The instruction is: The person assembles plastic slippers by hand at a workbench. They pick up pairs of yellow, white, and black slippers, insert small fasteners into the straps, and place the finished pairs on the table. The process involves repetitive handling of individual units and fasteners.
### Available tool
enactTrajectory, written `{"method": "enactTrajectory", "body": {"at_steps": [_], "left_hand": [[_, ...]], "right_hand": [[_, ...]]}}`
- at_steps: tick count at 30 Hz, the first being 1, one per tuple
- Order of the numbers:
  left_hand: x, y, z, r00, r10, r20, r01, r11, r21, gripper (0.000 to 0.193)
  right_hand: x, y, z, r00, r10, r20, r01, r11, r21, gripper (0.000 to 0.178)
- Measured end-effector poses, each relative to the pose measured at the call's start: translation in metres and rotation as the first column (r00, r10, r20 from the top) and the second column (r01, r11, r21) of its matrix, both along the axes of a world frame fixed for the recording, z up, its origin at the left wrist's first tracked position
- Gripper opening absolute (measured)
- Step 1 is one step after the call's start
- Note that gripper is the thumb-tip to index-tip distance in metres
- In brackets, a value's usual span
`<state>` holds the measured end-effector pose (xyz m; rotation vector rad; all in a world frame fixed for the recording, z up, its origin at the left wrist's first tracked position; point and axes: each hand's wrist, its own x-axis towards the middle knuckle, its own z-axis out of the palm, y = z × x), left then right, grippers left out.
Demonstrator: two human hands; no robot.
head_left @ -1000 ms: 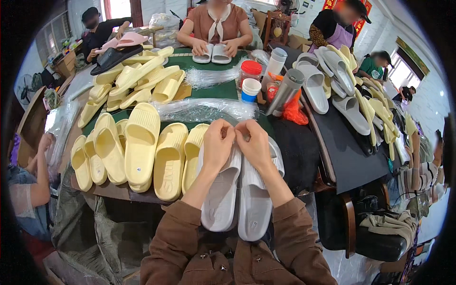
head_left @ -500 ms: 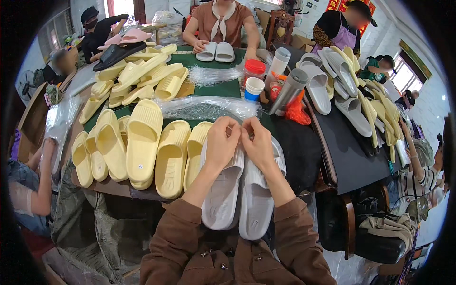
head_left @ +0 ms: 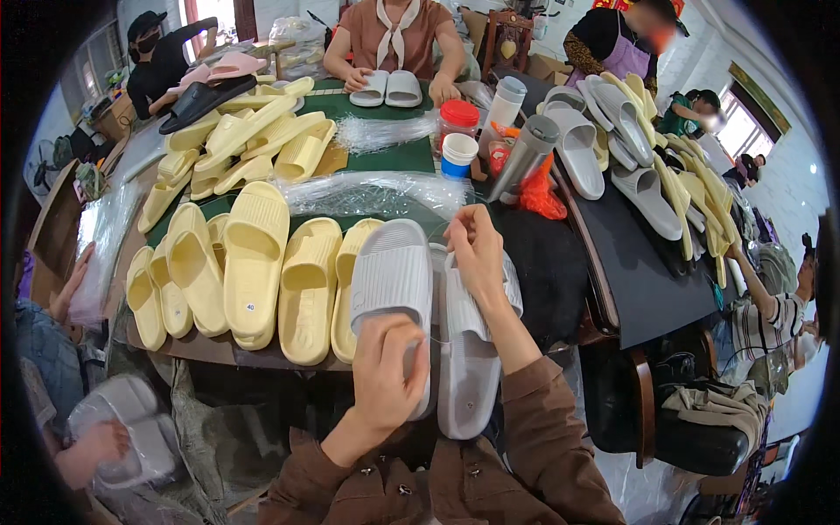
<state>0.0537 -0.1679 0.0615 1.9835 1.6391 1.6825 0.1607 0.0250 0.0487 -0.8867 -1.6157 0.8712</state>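
A pair of grey slippers stands in front of me at the table's near edge: the left slipper (head_left: 394,262) and the right slipper (head_left: 469,376). Above the heel part of the left one, my left hand (head_left: 385,372) is closed with curled fingers; a thin clear strand (head_left: 443,339) shows beside its thumb. My right hand (head_left: 477,258) pinches at the strap end of the right slipper, where a fine curve of the strand shows at its fingertips. Just beyond lie bundles of clear plastic strands (head_left: 376,194).
Yellow slippers (head_left: 254,262) stand at left, with a heap (head_left: 254,131) behind. A white-blue cup (head_left: 458,156), red-lidded jar (head_left: 459,118) and grey bottle (head_left: 525,157) stand beyond my right hand. Another person's hand (head_left: 107,440) holds bagged grey slippers at lower left. Co-workers sit around.
My hands were together above the slippers' toes. The left has come down toward me over the left slipper, while the right stays near the straps. Bagged grey slippers have appeared at lower left.
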Motion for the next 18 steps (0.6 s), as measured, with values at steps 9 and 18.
{"method": "enactTrajectory", "body": {"at_steps": [9,18], "left_hand": [[0.024,0.001,-0.016,0.965,0.059,-0.257,-0.139,0.941,-0.307,0.084],[0.032,0.030,-0.038,0.929,0.119,-0.349,-0.200,0.958,-0.206,0.064]], "right_hand": [[0.003,-0.001,0.007,0.985,0.052,-0.167,-0.058,0.998,-0.031,0.008],[0.008,-0.009,0.014,0.944,0.085,-0.318,-0.080,0.996,0.029,0.004]]}}
